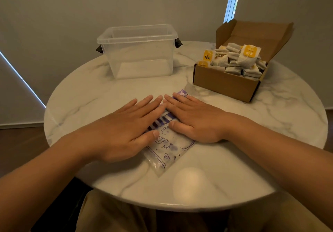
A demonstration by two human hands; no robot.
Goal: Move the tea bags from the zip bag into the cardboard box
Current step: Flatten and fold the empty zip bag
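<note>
Under both flat, spread hands, L hand point(124, 132) & R hand point(193, 119), zip bag point(169, 148) lies flattened, clear w/ purple print, on worktop point(225, 168)

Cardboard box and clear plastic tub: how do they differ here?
The cardboard box is brown and opaque; the clear plastic tub is see-through. The box is heaped with tea bags; the tub looks empty. The box has a hinged lid flap standing open; the tub shows no lid. Both stand upright, open-topped, on the marble table.
</note>
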